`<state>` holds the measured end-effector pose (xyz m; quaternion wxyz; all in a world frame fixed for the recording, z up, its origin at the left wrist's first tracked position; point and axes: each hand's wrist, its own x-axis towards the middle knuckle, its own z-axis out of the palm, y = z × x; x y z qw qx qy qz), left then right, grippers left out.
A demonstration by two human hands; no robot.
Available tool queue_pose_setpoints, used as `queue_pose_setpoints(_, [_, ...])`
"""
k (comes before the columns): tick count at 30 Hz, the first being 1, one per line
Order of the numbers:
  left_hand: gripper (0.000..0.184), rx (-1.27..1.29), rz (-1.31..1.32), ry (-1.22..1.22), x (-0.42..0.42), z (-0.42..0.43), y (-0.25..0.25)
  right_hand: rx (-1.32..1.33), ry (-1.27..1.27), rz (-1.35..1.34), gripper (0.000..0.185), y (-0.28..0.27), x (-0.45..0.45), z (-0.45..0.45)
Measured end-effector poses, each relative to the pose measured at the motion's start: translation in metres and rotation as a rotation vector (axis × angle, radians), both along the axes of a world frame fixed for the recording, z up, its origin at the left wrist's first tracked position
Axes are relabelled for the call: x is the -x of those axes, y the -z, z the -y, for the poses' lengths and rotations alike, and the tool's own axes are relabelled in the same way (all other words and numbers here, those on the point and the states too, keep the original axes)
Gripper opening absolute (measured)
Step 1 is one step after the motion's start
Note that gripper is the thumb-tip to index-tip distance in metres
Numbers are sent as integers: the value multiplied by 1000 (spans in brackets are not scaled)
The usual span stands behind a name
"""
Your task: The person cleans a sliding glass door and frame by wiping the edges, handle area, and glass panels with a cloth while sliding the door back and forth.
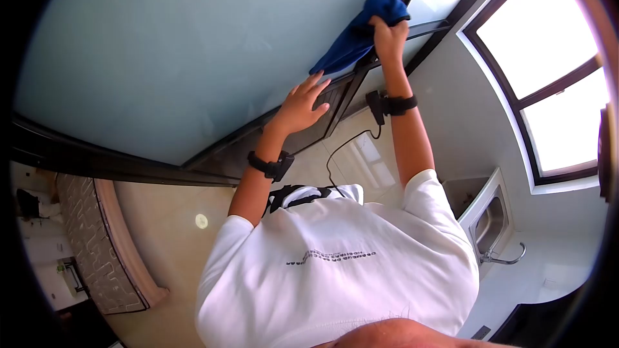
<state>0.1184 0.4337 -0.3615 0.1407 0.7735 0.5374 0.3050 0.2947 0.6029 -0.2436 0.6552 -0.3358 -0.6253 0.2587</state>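
A blue cloth point(351, 42) is bunched in my right hand point(390, 37), whose fingers are wrapped round it at the dark frame edge of a frosted glass door point(193, 45). The cloth's lower end hangs down to the left along the glass. My left hand point(300, 106) has its fingers spread near the lower part of the door, the fingertips close to the cloth's tip. Whether they touch the cloth or the glass I cannot tell. Both wrists wear black straps with small boxes, and a black cable point(332, 161) runs from the right one.
A metal sink point(490, 222) with a tap point(506, 258) is set in a counter at the right. Above it is a dark-framed window point(532, 100). At the lower left stands a mattress-like padded piece point(103, 245) on pale floor tiles point(174, 245).
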Motion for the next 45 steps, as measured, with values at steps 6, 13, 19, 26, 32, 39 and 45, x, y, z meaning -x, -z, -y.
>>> queue_pose_setpoints(6, [83,244,294,-30,-25,-20,18,61,30,66,19,27,-7,1])
queue_pose_setpoints(13, [92,141,276,-50,-35,-33,20,234,-132,-21,23,8,-21,-12])
queue_pose_setpoints(19, [89,-12,724,-18,-37,-18,-73,156,-479,-236,18,-59,11,45])
queue_pose_setpoints(26, [36,327,829,-301,5,22,18,286,-824,389,21,16,58,122])
queue_pose_setpoints(32, [47,544,969,-352,62,104,42,175,-805,637,21,108,63,135])
queue_pose_setpoints(39, [29,131,539,-480,37,68,41,203,-492,403,47,169,36,123])
queue_pose_setpoints(45, [25,35,119,-481,-10,33,63,248,-298,210,45,216,18,99])
